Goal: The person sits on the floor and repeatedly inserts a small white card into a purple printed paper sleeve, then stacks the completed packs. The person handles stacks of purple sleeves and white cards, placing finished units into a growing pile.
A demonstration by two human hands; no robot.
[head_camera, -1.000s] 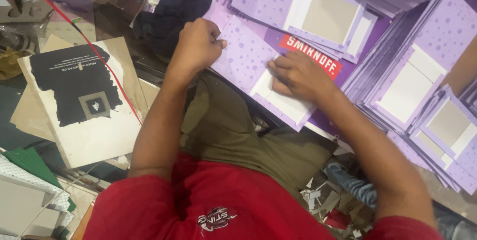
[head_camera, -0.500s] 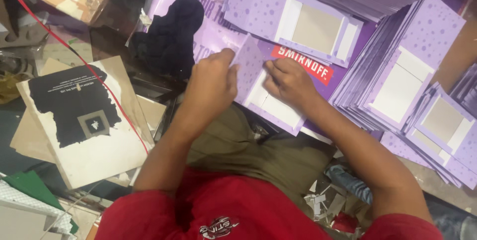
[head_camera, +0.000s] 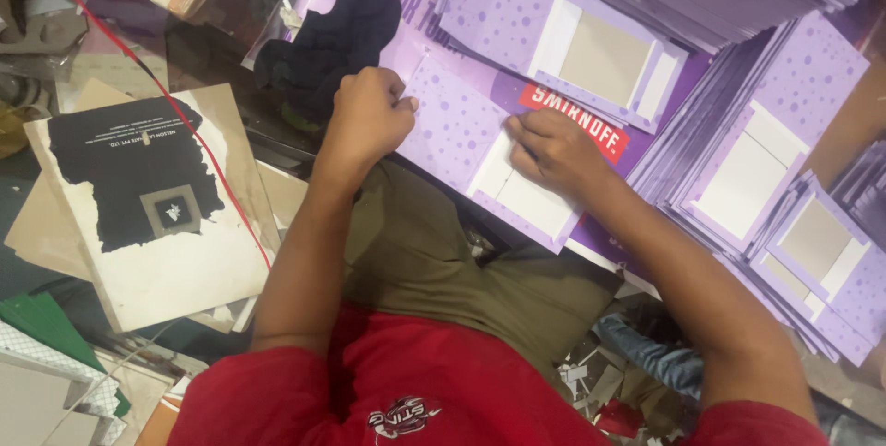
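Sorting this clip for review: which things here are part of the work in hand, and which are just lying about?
In hand: left hand, a fist, and right hand pressing the purple card; card stacks alongside.

Lying about: dark cloth, black-and-white board, red cord, paper scraps.

Red short-sleeved shirt [head_camera: 434, 391] with small chest emblem, olive-green trousers [head_camera: 434, 261] — bare forearms, no gloves

Even indoor light, picture mostly sharp from my head camera.

I see soft, diffuse light with no hard shadows; the purple cards [head_camera: 517, 22] read bright, the left side by the dark cloth [head_camera: 332, 40] is dimmer. Slight blur softens my hands and the bottom corners; no strong glare.
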